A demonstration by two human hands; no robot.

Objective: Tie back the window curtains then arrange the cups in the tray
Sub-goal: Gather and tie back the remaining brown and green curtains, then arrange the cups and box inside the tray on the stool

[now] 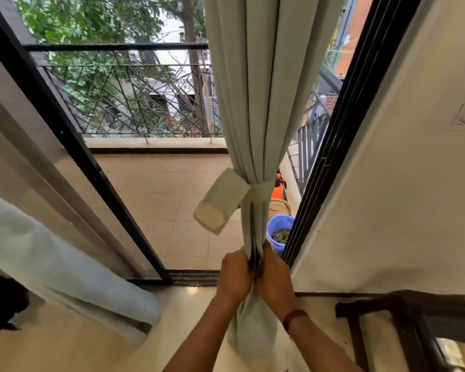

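The curtain [253, 89] hangs just to the left of the black door frame [341, 146], gathered into one tight column of pale green folds. A matching cloth band [261, 189] is wrapped round it about halfway down the frame's height, and the band's loose end [220, 202] sticks out on the side away from the frame, its lighter inner face showing.

Lower down, near the foot of the frame, both hands hold the gathered cloth. The left hand [235, 275] grips the folds on the side far from the frame, fingers curled into the fabric. The right hand [274, 275], with a dark red band [294, 318] on its wrist, clasps the side nearer the frame. The two hands are close together with the cloth squeezed between them, and the curtain's tail hangs down below them between the forearms.

Beyond the frame, on the balcony tiles, a blue bucket [278, 232] sits right against it, holding something greenish that I can't make out. An orange thing [278, 190] shows behind it, mostly hidden by the curtain. A black railing [134, 100] runs across the balcony's outer edge, well left of the frame, with trees behind. Far to the left of the frame a second pale curtain [51, 264] sags along the floor.
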